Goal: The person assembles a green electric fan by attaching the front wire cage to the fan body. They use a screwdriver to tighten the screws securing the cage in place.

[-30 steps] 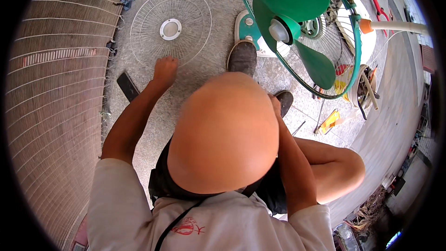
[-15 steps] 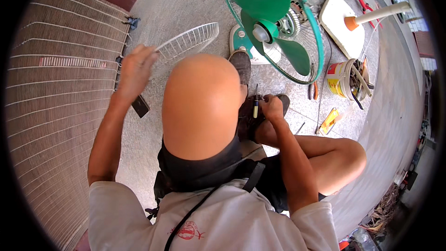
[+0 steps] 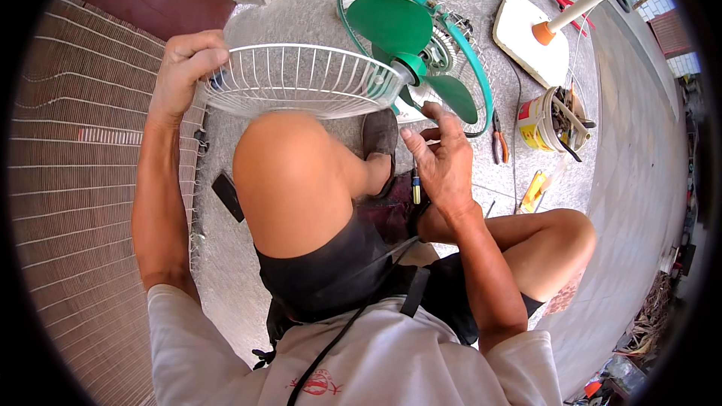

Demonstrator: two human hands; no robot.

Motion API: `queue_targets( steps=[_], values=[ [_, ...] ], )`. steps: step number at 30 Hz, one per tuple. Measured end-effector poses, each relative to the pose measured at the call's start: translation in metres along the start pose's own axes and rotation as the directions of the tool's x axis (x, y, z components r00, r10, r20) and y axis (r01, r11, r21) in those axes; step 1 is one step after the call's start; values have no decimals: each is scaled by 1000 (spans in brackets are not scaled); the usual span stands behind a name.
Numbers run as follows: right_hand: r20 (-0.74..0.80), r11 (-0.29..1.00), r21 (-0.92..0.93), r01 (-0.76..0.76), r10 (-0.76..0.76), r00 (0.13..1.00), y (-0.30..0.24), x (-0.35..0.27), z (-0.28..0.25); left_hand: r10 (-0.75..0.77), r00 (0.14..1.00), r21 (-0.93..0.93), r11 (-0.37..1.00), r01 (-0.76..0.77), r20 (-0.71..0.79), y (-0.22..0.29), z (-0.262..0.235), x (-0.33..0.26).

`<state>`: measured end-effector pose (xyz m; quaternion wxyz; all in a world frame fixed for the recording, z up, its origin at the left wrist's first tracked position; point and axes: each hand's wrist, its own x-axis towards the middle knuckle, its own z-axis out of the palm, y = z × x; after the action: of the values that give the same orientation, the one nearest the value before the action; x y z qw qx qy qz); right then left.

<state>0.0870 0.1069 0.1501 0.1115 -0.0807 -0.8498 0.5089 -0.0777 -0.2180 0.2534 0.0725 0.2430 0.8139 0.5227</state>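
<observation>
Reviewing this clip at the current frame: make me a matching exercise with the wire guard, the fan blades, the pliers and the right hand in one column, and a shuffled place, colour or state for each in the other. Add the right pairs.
Column one
1. Wire guard
2. Fan blades
3. Pliers
4. Right hand

Column two
A. Open, with nothing visible in its grasp
B. Lying to the left of the bucket in the picture
C. Held at one edge by the left hand
D. Green

Right pairs: 1-C, 2-D, 3-B, 4-A
</observation>
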Motion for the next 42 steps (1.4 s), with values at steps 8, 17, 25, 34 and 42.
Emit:
queue_targets(
  steps=[8, 17, 25, 34, 42],
  values=[
    [-183, 983, 131, -129, 152, 971, 3, -20, -16, 86, 981, -232, 972, -45, 174, -22, 30, 49],
    [-283, 989, -136, -66, 25, 959, 25, -25, -34, 149, 986, -169, 976, -136, 70, -36, 87, 92],
    [-227, 917, 384, -111, 211, 951, -7, -32, -20, 99, 986, -483, 862, -152, -132, -75, 111, 102],
    [-439, 906, 407, -117, 306, 845, 6, -24, -18, -79, 940, -461, 883, -89, -333, -106, 126, 95],
    [-475, 910, 397, -120, 316, 821, 15, -13, -4, -249, 871, -407, 911, 62, -424, -125, 168, 87]
  ],
)
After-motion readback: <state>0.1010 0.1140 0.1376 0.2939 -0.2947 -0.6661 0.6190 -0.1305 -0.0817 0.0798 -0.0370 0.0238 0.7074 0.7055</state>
